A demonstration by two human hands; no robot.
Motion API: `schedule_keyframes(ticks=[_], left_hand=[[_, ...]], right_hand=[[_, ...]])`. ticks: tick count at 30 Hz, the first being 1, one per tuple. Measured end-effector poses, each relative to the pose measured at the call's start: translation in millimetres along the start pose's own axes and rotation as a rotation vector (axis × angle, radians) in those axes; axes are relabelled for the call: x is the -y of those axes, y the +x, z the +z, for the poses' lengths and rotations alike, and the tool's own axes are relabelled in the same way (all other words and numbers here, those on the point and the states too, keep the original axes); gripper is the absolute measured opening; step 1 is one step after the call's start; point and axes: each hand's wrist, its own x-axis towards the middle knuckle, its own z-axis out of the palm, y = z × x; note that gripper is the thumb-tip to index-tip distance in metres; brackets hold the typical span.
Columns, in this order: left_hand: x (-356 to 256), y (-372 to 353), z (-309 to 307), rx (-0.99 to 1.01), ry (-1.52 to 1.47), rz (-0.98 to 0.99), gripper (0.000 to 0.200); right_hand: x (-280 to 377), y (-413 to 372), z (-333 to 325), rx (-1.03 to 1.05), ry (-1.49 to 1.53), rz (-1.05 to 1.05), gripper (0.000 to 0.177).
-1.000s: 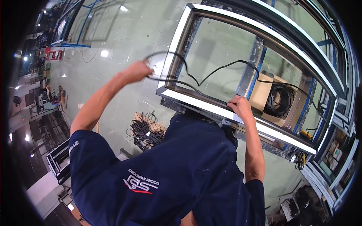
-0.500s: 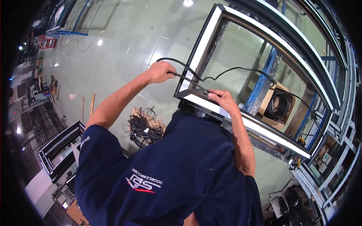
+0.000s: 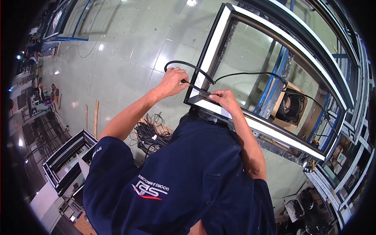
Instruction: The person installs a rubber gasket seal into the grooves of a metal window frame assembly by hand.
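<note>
Seen from the head camera, a worker in a navy shirt bends over a large window frame lying flat above a green tiled floor. The left hand is closed around a black rubber strip, which loops up and over just beyond its knuckles. The right hand, just beside the left and a little nearer the body, pinches the same strip down against the frame's near corner, fingertips on the white rail. From there the strip runs away to the right of both hands, across the open middle of the frame, towards a cardboard box holding a coil of black cord. Below the left forearm, near the worker's body, a tangled bundle of black strip lies on the floor. Further to the left of the hands, stacked frames stand on the floor.
</note>
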Motion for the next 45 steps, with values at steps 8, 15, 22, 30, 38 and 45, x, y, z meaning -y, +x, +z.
schedule_keyframes(ticks=[8,15,22,30,38,45], left_hand=[[-31,3,-13,0.129,-0.012,-0.082,0.015],[-47,15,-8,0.168,0.022,-0.154,0.014],[-50,21,-4,0.161,0.017,-0.099,0.014],[-48,49,-38,0.004,0.240,0.286,0.012],[-184,146,-18,-0.388,-0.179,0.111,0.022],[-247,123,84,-0.077,-1.050,-0.190,0.030]], right_hand=[[-5,12,18,-0.055,-0.021,-0.162,0.025],[1,10,21,-0.094,-0.185,-0.170,0.024],[7,14,22,-0.076,-0.224,-0.104,0.025],[19,-4,11,-0.079,0.232,-0.060,0.020],[29,-95,-69,-0.500,1.084,-0.424,0.012],[-7,-121,-90,-0.708,1.147,-0.330,0.010]])
